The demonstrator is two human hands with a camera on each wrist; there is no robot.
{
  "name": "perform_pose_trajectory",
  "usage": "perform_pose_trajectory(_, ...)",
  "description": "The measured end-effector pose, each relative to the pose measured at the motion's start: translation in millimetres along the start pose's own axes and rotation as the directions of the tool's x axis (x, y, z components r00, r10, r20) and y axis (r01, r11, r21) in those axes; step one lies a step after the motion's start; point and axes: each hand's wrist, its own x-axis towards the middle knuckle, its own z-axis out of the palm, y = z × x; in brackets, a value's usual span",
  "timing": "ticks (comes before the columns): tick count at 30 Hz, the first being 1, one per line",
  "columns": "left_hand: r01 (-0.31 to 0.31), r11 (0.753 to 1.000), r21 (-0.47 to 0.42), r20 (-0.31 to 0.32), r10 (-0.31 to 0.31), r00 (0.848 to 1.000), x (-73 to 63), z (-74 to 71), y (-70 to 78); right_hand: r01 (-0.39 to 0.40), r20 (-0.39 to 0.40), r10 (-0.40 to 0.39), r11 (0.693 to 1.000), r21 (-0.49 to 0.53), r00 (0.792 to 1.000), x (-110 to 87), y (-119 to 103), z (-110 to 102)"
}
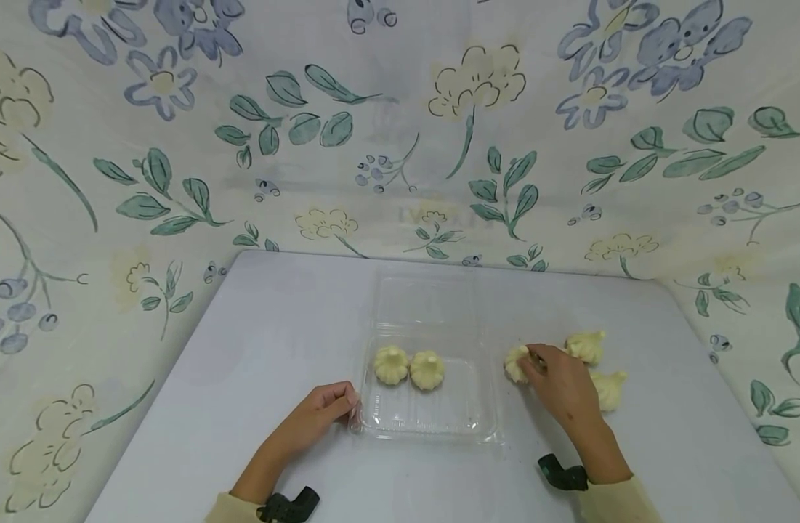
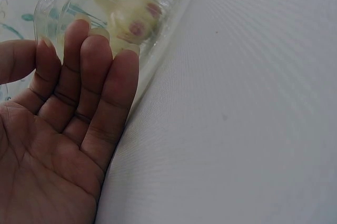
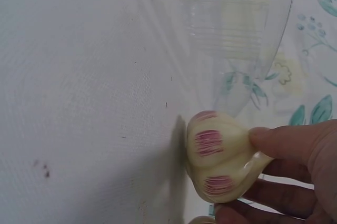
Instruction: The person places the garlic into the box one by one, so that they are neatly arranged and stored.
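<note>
A clear plastic clamshell box lies with its lid folded back on the table. Two pale garlic bulbs sit side by side in its base. At the near left of the box, my left hand pinches the rim between thumb and forefinger, the other fingers lying along the wall. To the right of the box my right hand grips another garlic bulb by its neck, thumb on one side and fingers on the other. Pinkish streaks mark this bulb, which is low over the table.
Two more garlic bulbs lie on the white table just beyond and beside the right hand, one partly hidden by it. A floral cloth rises behind the table and along both sides. Each wrist wears a black band mount.
</note>
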Motion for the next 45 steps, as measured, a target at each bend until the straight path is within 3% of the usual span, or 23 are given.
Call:
perform_pose_trajectory(19, -0.001, 1.0, 0.0, -0.004, 0.001, 1.0, -0.2, 0.9, -1.0, 0.017, -0.058, -0.01, 0.992, 0.124, 0.998, -4.4, -14.3, -12.7)
perform_pose_trajectory(30, -0.008, 1.0, -0.002, -0.003, 0.008, 1.0, -0.5, 0.7, 0.2, 0.128, -0.121, -0.108, 0.977, 0.171, 0.987, -6.9, -33.2, -17.8)
perform_pose_trajectory(45, -0.012, 1.0, -0.005, 0.002, 0.012, 1.0, 0.0, 1.1, -0.6, 0.175, -0.086, -0.16, 0.963, 0.204, 0.983, -12.6, -49.4, -12.3)
